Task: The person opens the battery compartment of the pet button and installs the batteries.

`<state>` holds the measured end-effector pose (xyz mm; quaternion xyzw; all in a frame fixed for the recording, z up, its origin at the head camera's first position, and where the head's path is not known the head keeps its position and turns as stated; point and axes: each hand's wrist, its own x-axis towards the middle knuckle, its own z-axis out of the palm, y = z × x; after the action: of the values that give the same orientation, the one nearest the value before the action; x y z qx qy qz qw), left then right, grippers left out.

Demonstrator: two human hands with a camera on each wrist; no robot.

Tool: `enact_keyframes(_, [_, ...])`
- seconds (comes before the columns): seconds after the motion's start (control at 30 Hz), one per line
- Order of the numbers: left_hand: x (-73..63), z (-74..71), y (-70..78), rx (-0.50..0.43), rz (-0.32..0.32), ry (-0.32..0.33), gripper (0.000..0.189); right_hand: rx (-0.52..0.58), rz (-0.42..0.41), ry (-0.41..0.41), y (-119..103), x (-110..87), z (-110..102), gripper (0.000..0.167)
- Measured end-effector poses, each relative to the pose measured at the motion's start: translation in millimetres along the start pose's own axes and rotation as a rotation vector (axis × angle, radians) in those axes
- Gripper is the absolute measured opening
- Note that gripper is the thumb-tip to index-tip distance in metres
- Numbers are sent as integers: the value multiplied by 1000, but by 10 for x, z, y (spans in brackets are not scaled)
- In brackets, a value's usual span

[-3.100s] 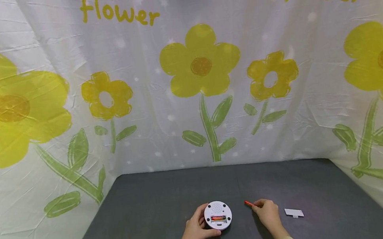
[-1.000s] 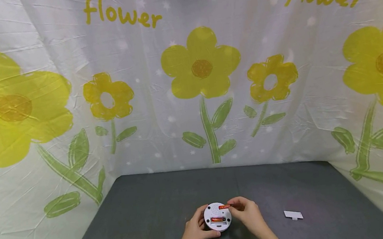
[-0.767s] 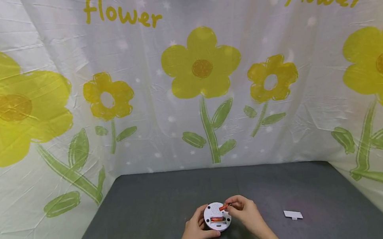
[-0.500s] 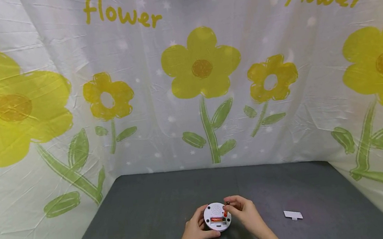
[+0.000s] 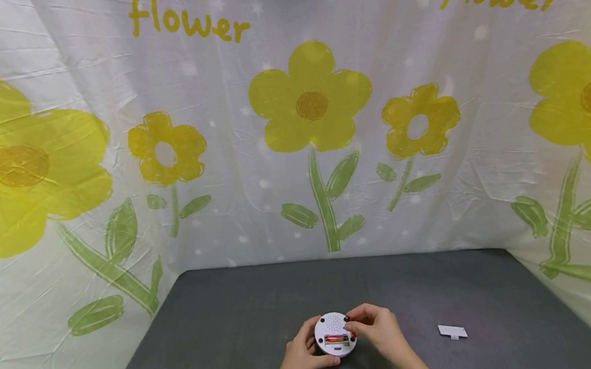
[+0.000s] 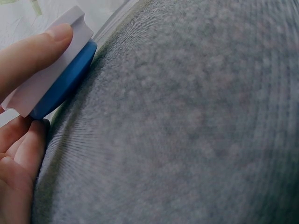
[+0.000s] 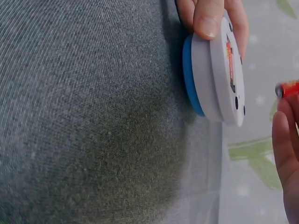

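Observation:
My left hand [image 5: 301, 355] grips a round white device [image 5: 333, 321] by its rim, thumb on the near side. The device has a blue face [image 7: 192, 77] turned to the table, and its underside, with speaker holes and dark feet, faces up. One red battery [image 5: 336, 339] lies in its uncovered battery compartment. Just above the device's right side, my right hand [image 5: 381, 330] pinches a second red battery [image 7: 289, 88] between thumb and fingers. That battery is apart from the device in the right wrist view and mostly hidden by fingers in the head view.
A small white battery cover [image 5: 452, 331] with a tab lies on the dark grey table [image 5: 265, 299], right of my right hand. A white curtain [image 5: 244, 215] printed with yellow flowers stands behind and at both sides of the table.
My right hand has come left from beside the cover to the device. The pinched battery has turned from lying sideways to pointing towards me. My left hand keeps holding the device.

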<state>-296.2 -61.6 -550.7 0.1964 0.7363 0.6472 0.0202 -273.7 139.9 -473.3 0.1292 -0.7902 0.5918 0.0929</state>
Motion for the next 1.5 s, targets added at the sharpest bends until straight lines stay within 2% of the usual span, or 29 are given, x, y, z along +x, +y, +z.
enact_keyframes(0.13, [-1,-5,-14,-3,14,-5,85,-59,-43,-37,-7,12,22,12])
enact_keyframes(0.27, [0,-10,-15,-5,39,-7,85,-143,-96,-32,17,40,57,10])
enact_keyframes(0.43, [-4,-14,-8,15,21,-8,84,-151,-102,-50,75,46,115,9])
enact_keyframes(0.57, [-19,-10,4,21,31,-15,83,-169,-121,-64,104,27,158,10])
enact_keyframes(0.8, [-23,-14,3,26,49,-8,82,-271,-184,-88,102,30,211,10])
enact_keyframes(1.17, [-13,-16,-34,26,66,-11,81,-313,-236,-166,111,35,265,7])
enact_keyframes(1.5, [-11,-14,-34,-2,76,-15,81,-440,-312,-182,96,25,290,6])
